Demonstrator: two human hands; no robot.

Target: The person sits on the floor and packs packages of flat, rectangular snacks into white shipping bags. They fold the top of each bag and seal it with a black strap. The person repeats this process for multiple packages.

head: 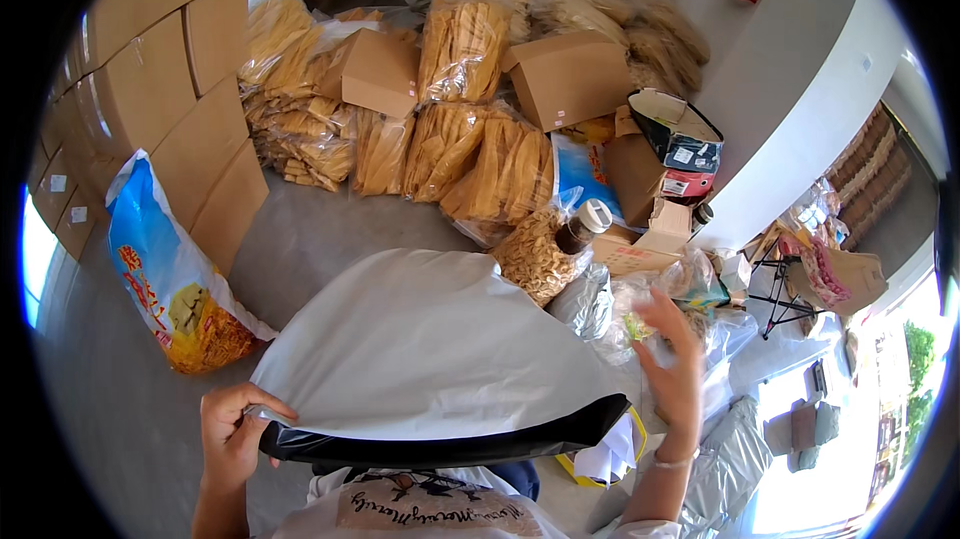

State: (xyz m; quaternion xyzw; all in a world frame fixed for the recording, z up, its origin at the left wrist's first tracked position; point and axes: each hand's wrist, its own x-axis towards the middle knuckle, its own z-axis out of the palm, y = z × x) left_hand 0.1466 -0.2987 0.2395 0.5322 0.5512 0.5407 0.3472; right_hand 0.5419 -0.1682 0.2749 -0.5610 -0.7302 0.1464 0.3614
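A large plastic mailing bag (pixel 435 351), pale grey outside and black inside, spreads before me with its mouth towards my body. My left hand (pixel 236 423) pinches the left corner of its rim between thumb and fingers. Raised to the right of the bag, my right hand (pixel 670 359) has its fingers apart and holds nothing; it is slightly blurred. Just beyond the bag stand a clear bag of dried pieces (pixel 531 255) and a jar with a white lid (pixel 583 226).
Cardboard boxes (pixel 150 81) are stacked at the left, near a printed blue sack (pixel 180 276). Clear bags of dried yellow strips (pixel 465 44) are piled ahead. A yellow-rimmed bin (pixel 574 473) and filled grey parcels (pixel 724 464) lie at the right.
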